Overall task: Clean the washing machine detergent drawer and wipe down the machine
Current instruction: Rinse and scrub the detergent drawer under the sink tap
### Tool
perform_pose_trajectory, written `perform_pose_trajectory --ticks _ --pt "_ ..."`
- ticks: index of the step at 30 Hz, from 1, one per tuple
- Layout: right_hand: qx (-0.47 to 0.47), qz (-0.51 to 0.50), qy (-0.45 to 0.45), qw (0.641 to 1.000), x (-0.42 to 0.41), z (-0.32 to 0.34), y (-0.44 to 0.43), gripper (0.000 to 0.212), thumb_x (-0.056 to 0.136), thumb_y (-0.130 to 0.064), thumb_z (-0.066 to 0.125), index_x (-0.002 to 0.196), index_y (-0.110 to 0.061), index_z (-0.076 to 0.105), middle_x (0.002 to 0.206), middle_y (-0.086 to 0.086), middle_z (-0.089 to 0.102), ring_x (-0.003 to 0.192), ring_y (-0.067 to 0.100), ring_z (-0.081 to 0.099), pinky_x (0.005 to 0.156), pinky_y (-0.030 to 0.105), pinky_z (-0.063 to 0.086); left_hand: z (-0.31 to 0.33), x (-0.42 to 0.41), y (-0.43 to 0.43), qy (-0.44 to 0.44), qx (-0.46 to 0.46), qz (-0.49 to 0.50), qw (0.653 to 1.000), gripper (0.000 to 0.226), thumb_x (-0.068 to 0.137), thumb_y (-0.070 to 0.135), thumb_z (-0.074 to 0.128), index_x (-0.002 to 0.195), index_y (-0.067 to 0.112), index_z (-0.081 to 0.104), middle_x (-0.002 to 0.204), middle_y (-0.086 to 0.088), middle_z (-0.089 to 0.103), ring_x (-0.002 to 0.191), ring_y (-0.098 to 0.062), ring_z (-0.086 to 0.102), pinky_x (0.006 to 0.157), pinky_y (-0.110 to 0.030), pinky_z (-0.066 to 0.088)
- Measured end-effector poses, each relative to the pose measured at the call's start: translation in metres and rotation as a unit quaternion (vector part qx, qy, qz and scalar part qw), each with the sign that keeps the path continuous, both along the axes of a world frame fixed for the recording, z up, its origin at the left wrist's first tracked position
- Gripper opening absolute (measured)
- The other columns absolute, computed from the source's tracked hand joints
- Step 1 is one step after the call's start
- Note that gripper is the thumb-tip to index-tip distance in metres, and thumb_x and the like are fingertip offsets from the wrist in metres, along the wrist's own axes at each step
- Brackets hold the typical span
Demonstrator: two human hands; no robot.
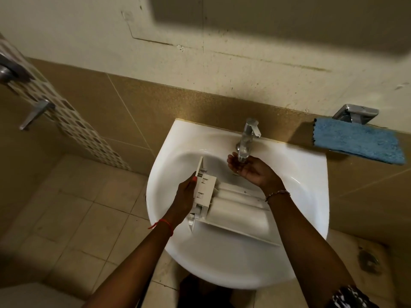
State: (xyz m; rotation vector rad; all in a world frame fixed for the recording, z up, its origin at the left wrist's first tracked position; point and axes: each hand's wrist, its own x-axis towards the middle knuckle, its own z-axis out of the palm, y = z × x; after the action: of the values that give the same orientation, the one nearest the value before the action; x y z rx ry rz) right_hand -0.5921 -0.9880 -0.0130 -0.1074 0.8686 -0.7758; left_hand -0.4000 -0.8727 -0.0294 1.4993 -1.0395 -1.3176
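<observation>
A white plastic detergent drawer (229,210) lies inside the white basin (307,174), its front panel standing up on the left. My left hand (185,194) grips that front end of the drawer. Palm up and cupped, my right hand (246,167) sits directly beneath the spout of the chrome tap (248,138), holding nothing. A blue cloth (358,141) lies on a shelf to the right of the basin, away from both hands.
A metal bracket (355,113) is fixed to the wall above the blue cloth. Chrome wall fittings (35,114) stick out at the left by a mosaic tile strip. Beige floor tiles lie under the basin, and a white object edge shows at bottom left.
</observation>
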Motion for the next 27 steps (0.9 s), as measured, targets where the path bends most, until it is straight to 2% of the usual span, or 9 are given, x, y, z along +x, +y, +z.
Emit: perform_pose_trajectory --ticks 3,6,8,12,14,17,21,24,27 --pt "0.016 -0.032 -0.028 0.999 0.015 -0.006 -0.005 0.022 0.083 0.001 0.041 0.071 0.003 0.06 0.063 0.015 0.064 0.075 0.024 0.054 0.053 0.032 0.057 0.003 -0.001 0.0 -0.001 0.01 0.014 1.0 0.032 0.102 0.023 0.029 0.097 0.03 0.059 0.078 0.021 0.071 0.075 0.004 0.067 0.063 -0.008 0.049" --pt "-0.022 0.002 -0.03 0.999 0.022 -0.005 -0.005 0.026 0.068 -0.004 0.043 0.047 -0.006 0.058 0.053 0.006 0.052 0.059 0.016 0.047 0.047 0.018 0.046 0.004 -0.002 0.0 0.01 0.026 0.015 0.999 0.033 0.102 0.025 0.028 0.097 0.024 0.061 0.075 0.02 0.072 0.071 0.004 0.067 0.059 -0.007 0.049" --pt "-0.027 0.04 -0.022 0.999 0.026 -0.004 0.003 0.026 0.067 -0.008 0.041 0.045 -0.01 0.055 0.049 0.003 0.047 0.046 0.012 0.046 0.044 0.015 0.04 0.005 -0.001 0.001 0.025 0.031 0.011 0.999 0.035 0.102 0.025 0.028 0.095 0.025 0.062 0.074 0.016 0.073 0.069 0.002 0.068 0.058 -0.008 0.049" --pt "-0.033 0.149 0.031 0.988 0.035 0.007 0.026 0.026 0.09 -0.004 0.035 0.068 -0.01 0.048 0.054 0.003 0.055 0.052 0.014 0.05 0.048 0.021 0.043 0.003 -0.001 -0.002 0.03 0.045 0.031 0.998 0.038 0.101 0.03 0.029 0.09 0.023 0.065 0.071 0.005 0.072 0.063 -0.001 0.067 0.056 -0.011 0.05" --pt "-0.085 0.274 0.087 0.954 0.037 0.021 0.037 0.031 0.099 -0.013 0.034 0.081 -0.003 0.057 0.069 0.009 0.068 0.067 0.019 0.065 0.066 0.027 0.052 0.002 -0.002 -0.002 0.03 0.055 0.037 0.997 0.041 0.101 0.034 0.03 0.087 0.021 0.067 0.069 0.004 0.07 0.061 -0.003 0.067 0.056 -0.014 0.052" --pt "-0.15 0.389 0.158 0.895 0.038 0.039 0.048 0.037 0.1 -0.025 0.038 0.098 0.003 0.062 0.091 0.012 0.07 0.089 0.023 0.067 0.082 0.03 0.052 0.001 -0.001 -0.003 0.037 0.061 0.037 0.997 0.041 0.1 0.035 0.032 0.087 0.021 0.067 0.067 0.006 0.072 0.063 -0.004 0.067 0.056 -0.014 0.052" --pt "-0.13 0.257 0.224 0.931 0.027 0.035 0.047 0.031 0.099 -0.017 0.039 0.102 0.006 0.059 0.09 0.017 0.063 0.079 0.025 0.06 0.073 0.029 0.053 0.002 -0.002 -0.003 0.038 0.06 0.029 0.997 0.035 0.1 0.033 0.033 0.092 0.021 0.065 0.068 0.009 0.072 0.062 -0.002 0.068 0.054 -0.012 0.05" --pt "-0.03 0.093 0.147 0.984 0.012 0.02 0.035 0.03 0.1 -0.013 0.035 0.09 0.005 0.057 0.087 0.021 0.061 0.082 0.029 0.058 0.073 0.034 0.052 0.005 -0.002 -0.001 0.04 0.051 0.023 0.998 0.036 0.101 0.03 0.031 0.09 0.022 0.065 0.07 0.011 0.073 0.064 -0.002 0.068 0.054 -0.011 0.05" --pt "0.028 -0.023 0.035 0.999 0.004 0.007 0.026 0.029 0.1 -0.012 0.034 0.092 0.007 0.056 0.085 0.022 0.064 0.087 0.032 0.059 0.073 0.038 0.056 0.006 -0.003 -0.001 0.041 0.048 0.022 0.998 0.038 0.102 0.029 0.029 0.088 0.023 0.064 0.069 0.012 0.073 0.063 -0.001 0.069 0.053 -0.01 0.049"
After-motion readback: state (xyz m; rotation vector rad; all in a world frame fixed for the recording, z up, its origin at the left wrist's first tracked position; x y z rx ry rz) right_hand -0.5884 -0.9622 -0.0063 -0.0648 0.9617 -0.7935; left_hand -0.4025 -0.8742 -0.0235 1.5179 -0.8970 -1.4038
